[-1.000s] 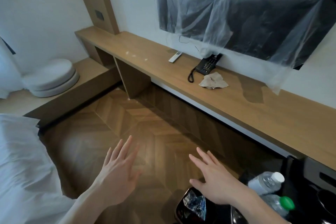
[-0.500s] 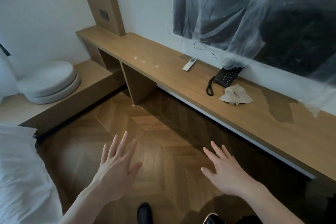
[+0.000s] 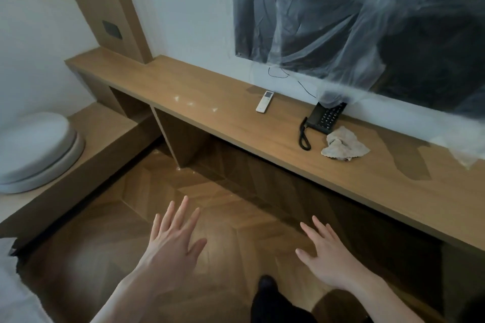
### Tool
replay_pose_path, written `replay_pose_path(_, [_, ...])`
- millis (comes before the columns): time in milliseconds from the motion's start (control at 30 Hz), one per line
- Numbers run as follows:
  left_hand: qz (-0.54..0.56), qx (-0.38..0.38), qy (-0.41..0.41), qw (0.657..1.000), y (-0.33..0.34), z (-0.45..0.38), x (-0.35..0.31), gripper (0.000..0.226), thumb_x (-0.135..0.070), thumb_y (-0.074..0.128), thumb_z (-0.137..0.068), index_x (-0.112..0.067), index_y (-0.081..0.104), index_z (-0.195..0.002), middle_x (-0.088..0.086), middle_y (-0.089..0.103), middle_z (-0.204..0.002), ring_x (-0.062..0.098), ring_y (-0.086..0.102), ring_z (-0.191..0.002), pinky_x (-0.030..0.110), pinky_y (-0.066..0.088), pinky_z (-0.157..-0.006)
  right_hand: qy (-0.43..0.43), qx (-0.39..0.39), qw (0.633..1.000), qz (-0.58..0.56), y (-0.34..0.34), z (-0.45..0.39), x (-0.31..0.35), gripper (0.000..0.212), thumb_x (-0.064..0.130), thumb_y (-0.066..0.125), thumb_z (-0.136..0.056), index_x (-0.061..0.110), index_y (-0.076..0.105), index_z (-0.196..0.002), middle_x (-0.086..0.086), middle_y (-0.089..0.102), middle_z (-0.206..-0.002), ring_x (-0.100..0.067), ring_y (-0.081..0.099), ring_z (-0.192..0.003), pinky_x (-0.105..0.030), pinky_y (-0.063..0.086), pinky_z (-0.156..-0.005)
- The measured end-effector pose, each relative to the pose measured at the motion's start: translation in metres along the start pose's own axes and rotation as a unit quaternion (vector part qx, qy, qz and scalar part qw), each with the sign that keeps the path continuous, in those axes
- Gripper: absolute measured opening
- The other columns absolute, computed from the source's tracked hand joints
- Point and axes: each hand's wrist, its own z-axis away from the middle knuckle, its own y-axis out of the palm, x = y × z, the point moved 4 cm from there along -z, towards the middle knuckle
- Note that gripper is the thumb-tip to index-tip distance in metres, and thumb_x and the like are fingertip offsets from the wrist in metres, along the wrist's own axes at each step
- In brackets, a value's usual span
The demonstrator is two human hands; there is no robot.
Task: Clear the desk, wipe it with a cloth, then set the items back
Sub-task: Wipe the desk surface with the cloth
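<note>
We count one desk (image 3: 215, 113) | one remote (image 3: 264, 101) | one phone (image 3: 324, 118) | one crumpled beige cloth (image 3: 343, 146) | our left hand (image 3: 174, 241) and right hand (image 3: 326, 259) spread, holding nothing.

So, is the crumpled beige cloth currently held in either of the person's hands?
No, the crumpled beige cloth lies on the long wooden desk beside the black telephone, while both hands hover empty over the floor.

on the desk (image 3: 236, 123): 1 remote (image 3: 264, 101) | 1 phone (image 3: 323, 119) | 1 cloth (image 3: 344, 146) | 2 hands, left (image 3: 172, 245) + right (image 3: 329, 261) | 1 round cushion (image 3: 36, 152) | 1 wrapped tv (image 3: 354, 21)
</note>
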Motion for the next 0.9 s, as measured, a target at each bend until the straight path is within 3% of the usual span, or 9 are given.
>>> replay_pose_path(67, [-0.009, 0.006, 0.016, 1.0, -0.009, -0.029, -0.003, 0.108, -0.092, -0.017, -0.07, -0.041, -0.001, -0.163, -0.012, -0.034, -0.163, 0.021, -0.034, -0.15, 0.046, -0.017, -0.123, 0.017, -0.009, 1.0, -0.02, -0.013, -0.015, -0.007, 0.077, 0.062, 0.046, -0.101, 0.041, 0.007, -0.164, 0.008, -0.015, -0.173, -0.026, -0.013, -0.159, -0.048, 0.009, -0.128])
replay_pose_path(233, [-0.016, 0.002, 0.035, 0.999, -0.041, -0.101, -0.033, 0.072, -0.068, 0.023, -0.102, -0.041, -0.003, -0.163, -0.01, -0.033, -0.165, 0.021, -0.034, -0.151, 0.046, -0.017, -0.124, 0.041, -0.035, 0.997, -0.061, -0.059, -0.076, -0.036, 0.075, 0.056, 0.048, -0.103, 0.038, 0.009, -0.165, 0.005, -0.015, -0.173, -0.027, -0.013, -0.159, -0.048, 0.011, -0.128])
replay_pose_path(400, [0.005, 0.012, 0.038, 0.999, -0.052, -0.192, -0.061, 0.068, -0.064, 0.029, -0.103, -0.042, 0.005, -0.163, -0.012, -0.028, -0.167, 0.018, -0.029, -0.153, 0.044, -0.012, -0.127, 0.085, -0.047, 0.991, -0.096, -0.119, -0.177, -0.079, 0.076, 0.051, 0.05, -0.105, 0.032, 0.01, -0.166, -0.004, -0.005, -0.174, -0.03, -0.006, -0.16, -0.05, 0.015, -0.127])
replay_pose_path(533, [0.039, 0.03, 0.045, 0.998, -0.056, -0.254, -0.09, 0.065, -0.06, 0.035, -0.104, -0.043, 0.012, -0.162, -0.015, -0.024, -0.167, 0.017, -0.026, -0.155, 0.044, -0.009, -0.128, 0.133, -0.034, 0.989, -0.052, -0.157, -0.256, -0.124, 0.072, 0.05, 0.047, -0.104, 0.028, 0.016, -0.166, -0.005, -0.006, -0.174, -0.033, -0.001, -0.16, -0.052, 0.02, -0.128])
replay_pose_path(633, [0.062, 0.034, 0.056, 0.996, -0.062, -0.287, -0.115, 0.064, -0.061, 0.037, -0.103, -0.046, 0.015, -0.16, -0.018, -0.02, -0.168, 0.014, -0.023, -0.156, 0.044, -0.003, -0.13, 0.136, -0.025, 0.99, -0.018, -0.181, -0.301, -0.144, 0.068, 0.033, 0.051, -0.103, 0.024, 0.024, -0.164, 0.003, -0.018, -0.172, -0.033, 0.003, -0.16, -0.052, 0.027, -0.125])
replay_pose_path(767, [0.08, 0.038, 0.06, 0.994, -0.062, -0.309, -0.129, 0.064, -0.064, 0.041, -0.101, -0.049, 0.018, -0.159, -0.023, -0.016, -0.167, 0.011, -0.017, -0.157, 0.042, 0.002, -0.13, 0.168, -0.028, 0.985, -0.022, -0.187, -0.337, -0.161, 0.074, 0.016, 0.056, -0.096, 0.019, 0.026, -0.164, 0.006, -0.023, -0.17, -0.032, -0.004, -0.16, -0.052, 0.022, -0.127])
replay_pose_path(833, [0.084, 0.042, 0.058, 0.994, -0.059, -0.317, -0.127, 0.064, -0.062, 0.043, -0.101, -0.049, 0.019, -0.158, -0.023, -0.014, -0.167, 0.01, -0.015, -0.157, 0.039, 0.002, -0.13, 0.178, -0.054, 0.982, -0.029, -0.185, -0.351, -0.171, 0.08, 0.016, 0.06, -0.094, 0.019, 0.022, -0.164, 0.003, -0.01, -0.173, -0.032, 0.008, -0.159, -0.049, 0.027, -0.125])
replay_pose_path(900, [0.085, 0.056, 0.052, 0.993, -0.053, -0.321, -0.121, 0.065, -0.062, 0.045, -0.101, -0.049, 0.018, -0.158, -0.024, -0.01, -0.167, 0.01, -0.012, -0.158, 0.038, 0.004, -0.13, 0.174, -0.092, 0.98, -0.042, -0.19, -0.351, -0.172, 0.07, 0.015, 0.066, -0.092, 0.02, 0.039, -0.156, -0.001, 0.028, -0.166, -0.028, 0.039, -0.146, -0.043, 0.043, -0.115])
